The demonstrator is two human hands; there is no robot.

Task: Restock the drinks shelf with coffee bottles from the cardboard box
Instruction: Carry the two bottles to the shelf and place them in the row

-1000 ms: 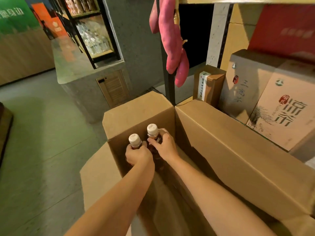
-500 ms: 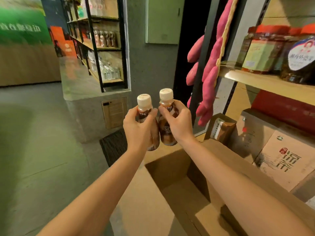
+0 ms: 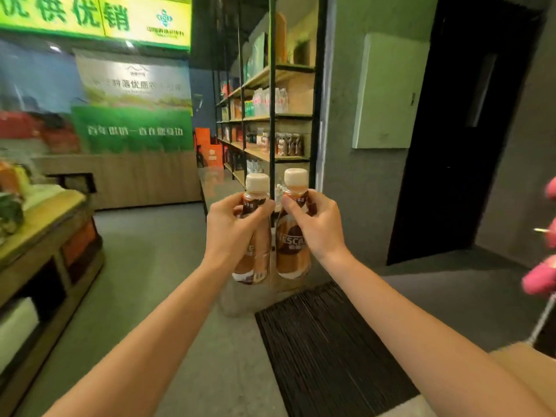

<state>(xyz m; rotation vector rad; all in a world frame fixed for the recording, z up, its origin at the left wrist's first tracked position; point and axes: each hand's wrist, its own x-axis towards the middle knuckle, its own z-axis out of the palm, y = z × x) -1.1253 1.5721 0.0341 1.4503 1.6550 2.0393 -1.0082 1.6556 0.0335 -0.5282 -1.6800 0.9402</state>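
**Two bottles in hand, neither shelved yet**

Status: mid-carry, as I read it. One pair of coffee bottles is out of the box and neither is on the shelf. The place step for this pair is left, plus whatever the box holds.

- Left hand (image 3: 231,225) grips the left bottle (image 3: 254,260) around its neck and shoulder, fingers wrapped, cap clear above the hand.
- Right hand (image 3: 317,228) grips the right bottle (image 3: 293,254) the same way, thumb across the front of the label.
- Both bottles are upright at centre frame, side by side and nearly touching, with their bases hanging free over the floor (image 3: 156,266).
- The drinks shelf (image 3: 294,115) is upper centre of the frame, directly behind the bottles but well apart from them. Not within reach, by my judgement.
- Small brown bottles sit on a middle board of that shelf. They may be the same coffee, but it's too blurred to confirm, so the target slot is a guess.
- The cardboard box (image 3: 517,362) shows only as a tan corner at lower right, beside the right forearm. The inside is out of view, so remaining stock is unknown.
- A dark doormat (image 3: 325,341) lies at lower centre, between the box corner and the shelf side.
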